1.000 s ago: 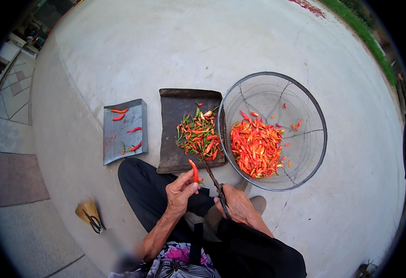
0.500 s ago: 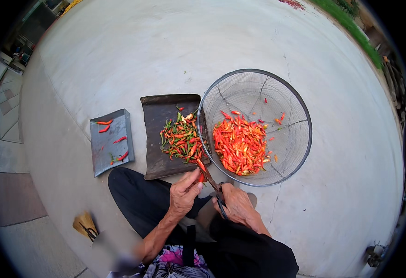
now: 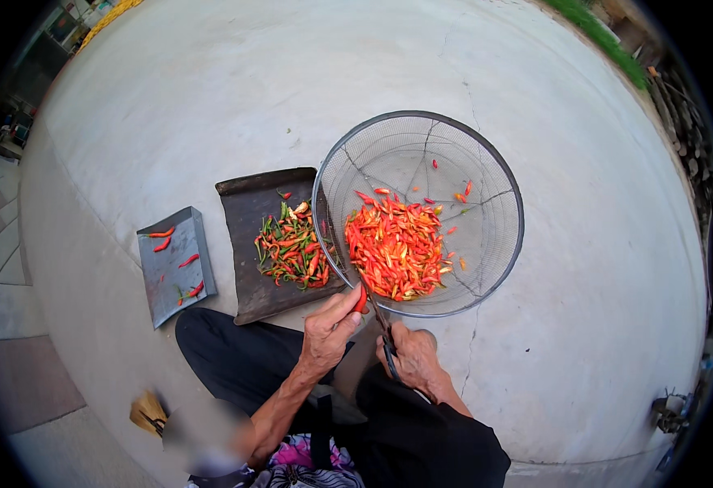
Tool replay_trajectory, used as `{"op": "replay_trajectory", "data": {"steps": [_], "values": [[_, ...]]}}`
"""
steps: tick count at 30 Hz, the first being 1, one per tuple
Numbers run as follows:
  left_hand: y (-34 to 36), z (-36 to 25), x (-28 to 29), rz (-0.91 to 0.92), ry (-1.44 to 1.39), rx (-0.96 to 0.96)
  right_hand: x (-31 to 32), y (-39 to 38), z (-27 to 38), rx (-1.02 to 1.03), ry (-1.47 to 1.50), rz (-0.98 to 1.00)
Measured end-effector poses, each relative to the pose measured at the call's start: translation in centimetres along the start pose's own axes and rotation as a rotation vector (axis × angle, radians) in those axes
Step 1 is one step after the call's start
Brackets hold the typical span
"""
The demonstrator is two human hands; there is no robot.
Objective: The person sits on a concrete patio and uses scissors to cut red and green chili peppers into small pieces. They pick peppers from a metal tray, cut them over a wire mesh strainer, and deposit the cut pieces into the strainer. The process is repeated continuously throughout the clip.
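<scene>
Between the fingertips of my left hand (image 3: 326, 332) is a red chili pepper (image 3: 361, 301), held at the near rim of a round wire-mesh basket (image 3: 486, 281). My right hand (image 3: 412, 356) is closed round the handles of dark scissors (image 3: 383, 321), whose blades point up beside the pepper. A heap of cut red and orange chili pieces (image 3: 397, 248) fills the left part of the basket. Left of it, partly under its rim, lies a dark bent metal tray (image 3: 243, 244) with a pile of chilies and green stems (image 3: 293, 252).
Farther left a small grey metal dustpan-like tray (image 3: 157, 281) holds several red chilies. A straw brush (image 3: 149, 411) lies at the lower left. My bent knee (image 3: 210, 346) is close to the trays. Stacked logs (image 3: 686, 130) line the far right edge of the concrete floor (image 3: 584, 203).
The view has shifted, so the basket and trays appear farther left. The long red chili between the scissor blades no longer shows there; a short red one shows at my left fingertips.
</scene>
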State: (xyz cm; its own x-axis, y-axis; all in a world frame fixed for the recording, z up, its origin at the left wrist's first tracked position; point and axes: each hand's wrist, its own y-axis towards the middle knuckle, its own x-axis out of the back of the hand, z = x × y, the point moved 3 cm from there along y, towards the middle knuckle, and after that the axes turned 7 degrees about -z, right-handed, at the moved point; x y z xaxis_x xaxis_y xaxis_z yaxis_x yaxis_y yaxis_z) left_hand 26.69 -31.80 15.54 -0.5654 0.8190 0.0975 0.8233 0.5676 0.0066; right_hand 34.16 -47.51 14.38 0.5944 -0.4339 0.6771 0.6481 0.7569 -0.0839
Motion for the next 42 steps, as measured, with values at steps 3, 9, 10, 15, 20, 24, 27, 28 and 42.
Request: {"op": "replay_trajectory", "data": {"steps": [3, 9, 10, 15, 20, 24, 27, 28, 42], "values": [[0.2, 0.5, -1.0, 0.008, -0.056, 0.027, -0.7, -0.7, -0.8, -0.056, 0.104, -0.083], [0.2, 1.1, -1.6, -0.049, -0.163, 0.106, -0.3, -0.9, -0.8, -0.099, 0.229, -0.043], [0.2, 1.0, -1.6, -0.059, -0.171, 0.12, -0.7, -1.1, -1.2, -0.092, 0.209, -0.033], [0.0, 1.6, -1.5, -0.1, -0.091, 0.046, -0.4, -0.7, 0.0, -0.1, 0.1, 0.007], [-0.2, 1.5, -1.8, -0.13, -0.028, -0.012, -0.7, -0.7, 0.2, -0.081, 0.076, -0.032], [-0.2, 1.3, -2.1, -0.141, -0.053, 0.024, -1.6, -1.2, -0.7, -0.078, 0.134, -0.105], [-0.1, 1.5, -2.1, -0.141, -0.124, 0.077, -1.9, -1.4, -1.4, -0.104, 0.252, -0.144], [0.0, 1.7, -2.0, -0.143, -0.158, 0.102, -1.8, -1.4, -1.2, -0.118, 0.268, -0.151], [0.1, 2.7, -2.1, -0.205, -0.135, 0.042, -1.8, -0.8, -0.4, -0.099, 0.095, -0.022]]}}
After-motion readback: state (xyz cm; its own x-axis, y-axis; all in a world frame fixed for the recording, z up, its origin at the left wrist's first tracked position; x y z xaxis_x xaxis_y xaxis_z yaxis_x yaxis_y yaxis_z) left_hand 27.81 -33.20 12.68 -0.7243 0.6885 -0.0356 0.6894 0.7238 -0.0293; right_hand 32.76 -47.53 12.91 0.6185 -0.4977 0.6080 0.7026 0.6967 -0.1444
